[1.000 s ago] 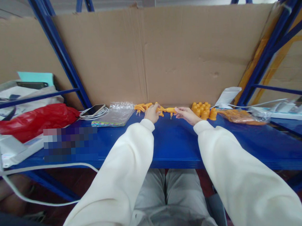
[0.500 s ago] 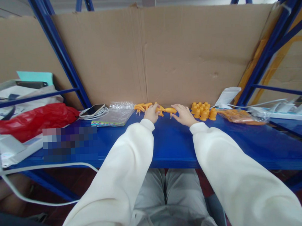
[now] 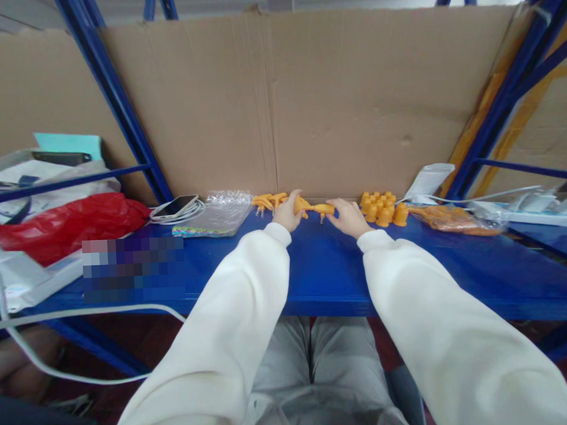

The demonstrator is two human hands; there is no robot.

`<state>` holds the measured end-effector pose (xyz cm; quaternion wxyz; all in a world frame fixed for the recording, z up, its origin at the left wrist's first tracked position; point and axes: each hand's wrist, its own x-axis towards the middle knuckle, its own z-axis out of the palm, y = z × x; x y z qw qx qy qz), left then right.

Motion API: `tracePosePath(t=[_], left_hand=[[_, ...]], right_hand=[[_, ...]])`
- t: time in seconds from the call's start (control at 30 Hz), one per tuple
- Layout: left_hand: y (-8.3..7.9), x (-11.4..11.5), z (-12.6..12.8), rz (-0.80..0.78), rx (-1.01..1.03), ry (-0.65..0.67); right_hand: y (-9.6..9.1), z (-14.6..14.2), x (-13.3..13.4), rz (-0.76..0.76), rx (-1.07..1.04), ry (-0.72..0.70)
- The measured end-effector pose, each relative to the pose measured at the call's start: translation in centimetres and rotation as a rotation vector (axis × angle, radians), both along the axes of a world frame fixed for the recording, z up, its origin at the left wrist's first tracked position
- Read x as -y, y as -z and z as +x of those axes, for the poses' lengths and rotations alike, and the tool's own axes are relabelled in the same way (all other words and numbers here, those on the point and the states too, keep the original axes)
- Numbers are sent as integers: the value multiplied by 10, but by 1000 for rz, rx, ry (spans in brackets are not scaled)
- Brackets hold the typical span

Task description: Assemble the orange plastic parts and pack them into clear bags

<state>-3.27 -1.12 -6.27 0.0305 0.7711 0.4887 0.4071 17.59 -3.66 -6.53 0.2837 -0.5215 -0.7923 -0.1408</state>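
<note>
My left hand (image 3: 287, 213) and my right hand (image 3: 346, 217) reach to the back of a blue shelf (image 3: 323, 267), both in white sleeves. Between them they hold a small orange plastic piece (image 3: 314, 207): the left fingers curl round its left end, the right fingers pinch its right end. A few similar orange pieces (image 3: 267, 202) lie just left of the left hand. A cluster of orange cone-shaped parts (image 3: 381, 208) stands just right of the right hand.
A cardboard sheet (image 3: 307, 99) backs the shelf between blue uprights. On the left lie a clear plastic bag (image 3: 218, 215), a phone (image 3: 174, 206) on a white cable, and a red bag (image 3: 58, 225). On the right sit a bag of orange parts (image 3: 448, 219) and a white pouch (image 3: 427, 180).
My right hand slid a little left towards the orange piece and now pinches its end. My left hand stayed put, its fingers shifting slightly on the piece.
</note>
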Motion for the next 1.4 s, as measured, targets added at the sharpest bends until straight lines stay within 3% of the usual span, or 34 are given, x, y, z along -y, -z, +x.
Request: tracePosePath(t=[0.13,0.33,0.43,1.07,1.4], left_hand=[[6,-9,1,11,98,30],[11,-17,-1,32,84,25],[11,-16,-1,34,12,19],[13,-17,13,-32,-326,133],[-5,-37,57,13,-759,131]], right_hand=[[-4,-5,6,-48,-43,90],[-19,-10,21,-215,-154,499],[-26,-9,26,-254,-140,597],[-22,-1,26,-414,-3,598],[-37,16,28,-193,-93,602]])
